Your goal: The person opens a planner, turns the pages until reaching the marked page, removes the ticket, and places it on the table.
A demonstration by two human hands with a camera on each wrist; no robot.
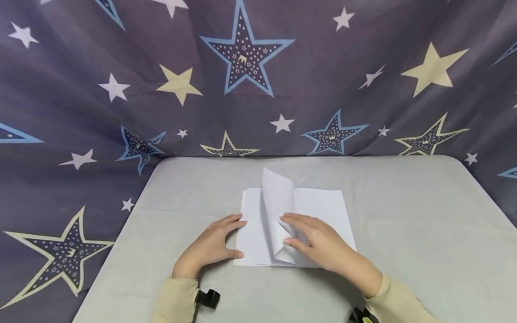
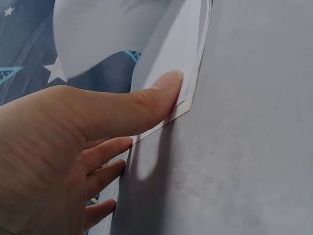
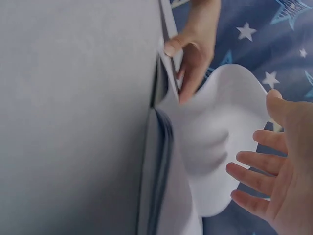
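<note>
Notebook [image 1: 296, 224] lies open, left hand [image 1: 210, 246] flat pressing its edge, right hand [image 1: 323, 246] loosely lifting a page [image 1: 276, 202].

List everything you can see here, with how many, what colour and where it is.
notebook: one, white lined pages, lying open at the middle of the table.
lifted page: one, white, curling up from the notebook's middle.
table: one, covered in pale grey cloth, filling the foreground.
star curtain: one, dark grey-purple with white, cream and blue stars, hanging behind and to the left of the table.
wrist straps: two, black, at the cuffs.
sleeves: two, cream, bottom edge.
left hand: one, pressing the notebook's left edge.
right hand: one, fingers against the lifted page.
</note>
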